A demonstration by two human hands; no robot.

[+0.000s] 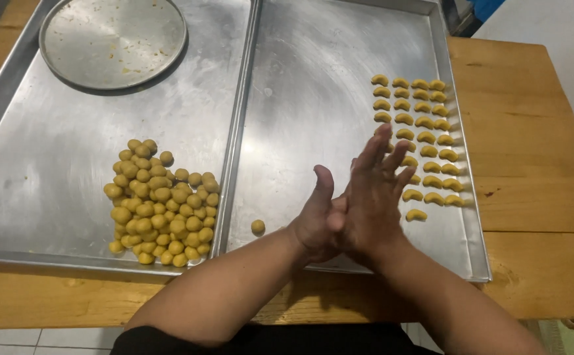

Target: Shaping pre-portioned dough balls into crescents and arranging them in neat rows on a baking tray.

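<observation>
The left hand [316,220] and right hand [374,197] were pressed palm to palm above the right tray [313,98], fingers straight; whether the grip enclosed any dough could not be told. Curved dough pieces [422,141] lay in rows just beside them. One dough ball [258,227] sat near the left wrist, the heap of balls [158,207] on the left tray [50,171]

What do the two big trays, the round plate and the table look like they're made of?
Left tray and right tray: bare metal, probably aluminium or steel, dull grey sheen with scuff marks. Round plate: the same brushed-looking metal, with crumbs on it. Table: wood, orange-brown varnish, with visible grain and plank seams.
</observation>
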